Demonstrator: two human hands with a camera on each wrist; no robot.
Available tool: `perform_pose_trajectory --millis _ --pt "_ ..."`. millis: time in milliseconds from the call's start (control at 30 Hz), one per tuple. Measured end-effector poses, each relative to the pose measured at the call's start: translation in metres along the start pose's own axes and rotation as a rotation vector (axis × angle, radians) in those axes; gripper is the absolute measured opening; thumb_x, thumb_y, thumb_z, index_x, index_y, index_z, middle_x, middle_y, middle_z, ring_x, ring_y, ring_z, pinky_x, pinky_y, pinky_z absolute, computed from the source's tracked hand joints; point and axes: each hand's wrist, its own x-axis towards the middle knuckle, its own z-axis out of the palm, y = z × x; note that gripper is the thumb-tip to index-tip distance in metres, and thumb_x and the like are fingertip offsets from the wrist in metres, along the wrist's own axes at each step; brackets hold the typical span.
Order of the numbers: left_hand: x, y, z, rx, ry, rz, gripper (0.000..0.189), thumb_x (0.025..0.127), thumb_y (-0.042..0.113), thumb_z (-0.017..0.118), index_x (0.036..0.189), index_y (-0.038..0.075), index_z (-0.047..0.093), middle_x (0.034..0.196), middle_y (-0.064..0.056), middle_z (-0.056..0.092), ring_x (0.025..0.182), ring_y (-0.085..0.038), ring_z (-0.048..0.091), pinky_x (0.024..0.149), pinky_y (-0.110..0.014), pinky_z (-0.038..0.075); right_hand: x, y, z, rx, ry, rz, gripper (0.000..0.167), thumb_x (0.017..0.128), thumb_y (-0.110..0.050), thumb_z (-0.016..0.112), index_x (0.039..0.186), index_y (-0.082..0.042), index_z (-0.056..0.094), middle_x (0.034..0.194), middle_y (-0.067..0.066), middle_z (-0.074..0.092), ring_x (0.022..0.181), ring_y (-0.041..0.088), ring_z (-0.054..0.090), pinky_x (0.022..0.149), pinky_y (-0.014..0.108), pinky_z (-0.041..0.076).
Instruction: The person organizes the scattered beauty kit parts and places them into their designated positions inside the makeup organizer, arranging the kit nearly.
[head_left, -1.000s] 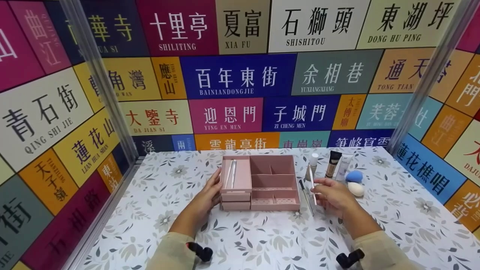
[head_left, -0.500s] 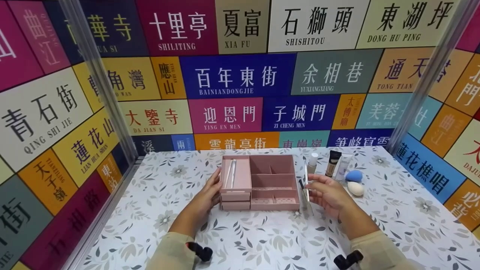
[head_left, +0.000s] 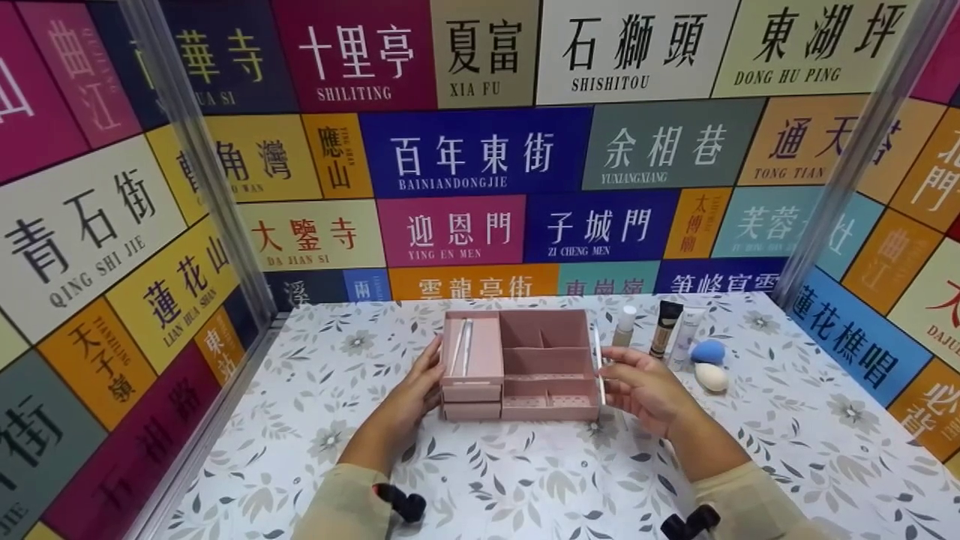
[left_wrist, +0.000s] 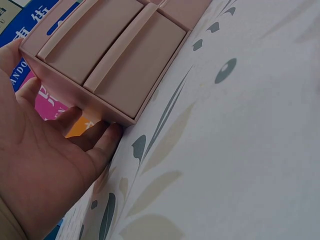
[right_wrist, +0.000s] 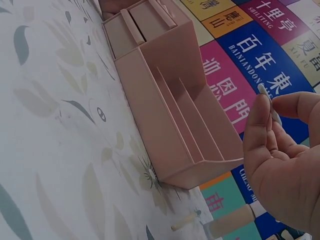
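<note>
A pink desktop organizer (head_left: 550, 330) with two drawers and an upper tray on its left and open compartments on its right stands on the table. My left hand (head_left: 415, 382) rests against its left side; in the left wrist view the fingers (left_wrist: 102, 137) touch the side wall beside the drawers. Thumb and fingers of my right hand (head_left: 643, 386) pinch a slim white pen-like stick (head_left: 598, 345) just off the organizer's right wall. The right wrist view shows that stick (right_wrist: 262, 90) nearly end-on, mostly hidden by the fingers. Two slim white sticks (head_left: 464, 346) lie in the upper tray.
Behind my right hand are a white-capped bottle (head_left: 625, 324), a black-capped tube (head_left: 664, 330) and a pale tube (head_left: 685, 337). A blue makeup sponge (head_left: 709, 352) and a cream one (head_left: 712, 378) lie to their right. Sign-printed walls (head_left: 480, 150) enclose the flower-patterned table (head_left: 525, 480).
My right hand has moved left with the white stick, from beside the bottle to the organizer's right wall. The left hand and the organizer have stayed in place.
</note>
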Motion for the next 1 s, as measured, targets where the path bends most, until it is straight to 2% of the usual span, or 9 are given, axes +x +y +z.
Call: perform_pose_trajectory --millis 300,500,733,867,1000 --pt "-0.001 0.003 0.002 -0.010 0.009 -0.002 0.064 0.104 0.057 0.061 0.161 0.062 0.030 0.180 0.011 0.019 0.162 -0.021 0.035 0.135 -0.050 0.027 0.003 -0.002 0.019 -0.014 -0.016 -0.013 0.050 0.103 -0.008 0.065 0.150 -0.002 0.048 0.103 0.001 0.072 0.082 0.012 0.071 0.076 0.026 0.063" --pt "-0.001 0.003 0.001 0.001 -0.003 0.005 0.066 0.105 0.060 0.059 0.162 0.061 0.027 0.179 0.012 0.019 0.162 -0.021 0.035 0.135 -0.050 0.026 0.008 -0.004 0.039 -0.037 -0.045 -0.040 0.055 0.103 -0.009 0.066 0.152 0.001 0.046 0.108 0.002 0.066 0.084 0.012 0.069 0.078 0.025 0.063" --pt "-0.001 0.001 0.001 -0.013 -0.002 0.001 0.065 0.104 0.059 0.060 0.161 0.062 0.029 0.180 0.011 0.018 0.162 -0.023 0.036 0.135 -0.051 0.026 0.022 -0.003 0.062 -0.024 -0.045 -0.024 0.054 0.100 -0.006 0.070 0.150 0.000 0.050 0.104 0.002 0.067 0.080 0.012 0.069 0.076 0.026 0.064" --pt "-0.001 0.002 0.002 -0.012 0.006 -0.010 0.064 0.104 0.059 0.061 0.160 0.064 0.030 0.180 0.012 0.018 0.162 -0.022 0.035 0.135 -0.051 0.026 0.032 -0.004 0.074 -0.007 -0.075 -0.018 0.050 0.101 -0.005 0.068 0.147 0.000 0.050 0.103 0.003 0.067 0.078 0.013 0.068 0.074 0.026 0.064" --pt "-0.002 0.003 0.002 -0.006 0.011 -0.015 0.061 0.103 0.060 0.060 0.157 0.067 0.031 0.180 0.012 0.018 0.162 -0.023 0.035 0.135 -0.051 0.026 0.041 -0.008 0.086 0.001 -0.094 -0.013 0.053 0.100 -0.004 0.068 0.150 0.001 0.048 0.104 0.004 0.070 0.080 0.013 0.069 0.074 0.026 0.064"
